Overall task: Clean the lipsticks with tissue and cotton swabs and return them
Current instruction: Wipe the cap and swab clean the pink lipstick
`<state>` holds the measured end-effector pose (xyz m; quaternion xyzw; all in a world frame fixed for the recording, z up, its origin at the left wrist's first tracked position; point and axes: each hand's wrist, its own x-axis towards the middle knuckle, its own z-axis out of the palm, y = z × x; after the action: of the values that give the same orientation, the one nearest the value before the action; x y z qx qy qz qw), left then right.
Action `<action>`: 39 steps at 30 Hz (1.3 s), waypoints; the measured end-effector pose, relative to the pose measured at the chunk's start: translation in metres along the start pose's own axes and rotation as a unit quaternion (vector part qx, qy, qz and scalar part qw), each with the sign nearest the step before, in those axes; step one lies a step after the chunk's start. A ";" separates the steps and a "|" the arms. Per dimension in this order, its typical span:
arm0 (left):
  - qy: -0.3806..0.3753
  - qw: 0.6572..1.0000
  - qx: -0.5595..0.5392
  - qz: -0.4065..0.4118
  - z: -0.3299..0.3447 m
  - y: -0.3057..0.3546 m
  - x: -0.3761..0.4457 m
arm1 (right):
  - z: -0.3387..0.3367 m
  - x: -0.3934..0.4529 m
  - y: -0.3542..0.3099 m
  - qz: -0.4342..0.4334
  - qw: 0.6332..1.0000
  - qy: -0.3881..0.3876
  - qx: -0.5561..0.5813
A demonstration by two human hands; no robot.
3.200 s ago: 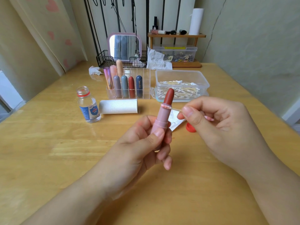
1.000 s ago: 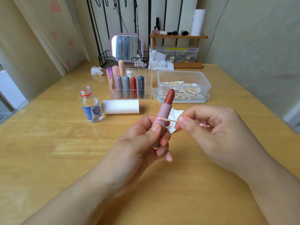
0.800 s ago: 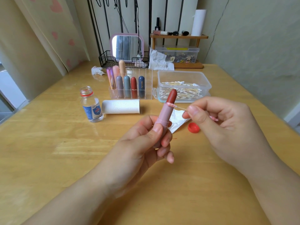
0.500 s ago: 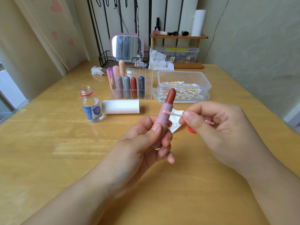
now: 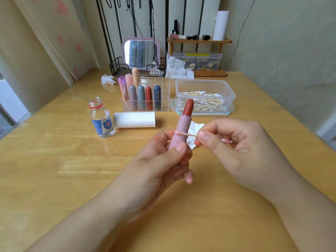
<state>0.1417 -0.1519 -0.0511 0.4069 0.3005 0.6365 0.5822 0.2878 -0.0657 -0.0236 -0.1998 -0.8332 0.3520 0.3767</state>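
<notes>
My left hand (image 5: 160,160) holds an uncapped lipstick (image 5: 181,128) upright: pink tube, dark red bullet on top. My right hand (image 5: 234,148) pinches a cotton swab (image 5: 183,134) whose pink-stained tip lies across the lower part of the tube, just above my left fingers. A white tissue (image 5: 194,131) lies on the table behind the lipstick. Several capped lipsticks stand in a clear acrylic organizer (image 5: 163,84) farther back. A clear tub of cotton swabs (image 5: 203,84) sits to its right.
An open small bottle (image 5: 101,119) stands at the left, a tissue roll (image 5: 134,120) lying beside it. At the back are a pink mirror (image 5: 141,53) in a wire basket, crumpled tissues (image 5: 177,69) and a wooden shelf (image 5: 199,40). The wooden table (image 5: 54,179) stretches in front.
The swab tip has slid down the tube from near the bullet's base to the lower part by my left fingers. The lipstick stays upright in my left hand.
</notes>
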 end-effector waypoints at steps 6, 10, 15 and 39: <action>0.018 0.999 0.041 0.006 0.001 0.001 -0.001 | 0.000 0.000 -0.001 0.007 1.000 0.023 0.007; 0.021 0.999 0.048 0.005 0.002 0.000 -0.001 | -0.003 0.001 -0.003 0.004 0.998 0.061 0.011; 0.026 0.999 0.045 0.005 0.003 0.002 -0.001 | -0.002 0.000 -0.004 0.006 0.998 0.056 0.002; 0.031 0.999 0.033 0.001 0.005 0.003 -0.002 | -0.006 0.002 -0.002 -0.010 0.998 0.068 0.005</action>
<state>0.1443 -0.1549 -0.0464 0.4062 0.3385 0.6395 0.5581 0.2914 -0.0637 -0.0182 -0.2127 -0.8061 0.3378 0.4368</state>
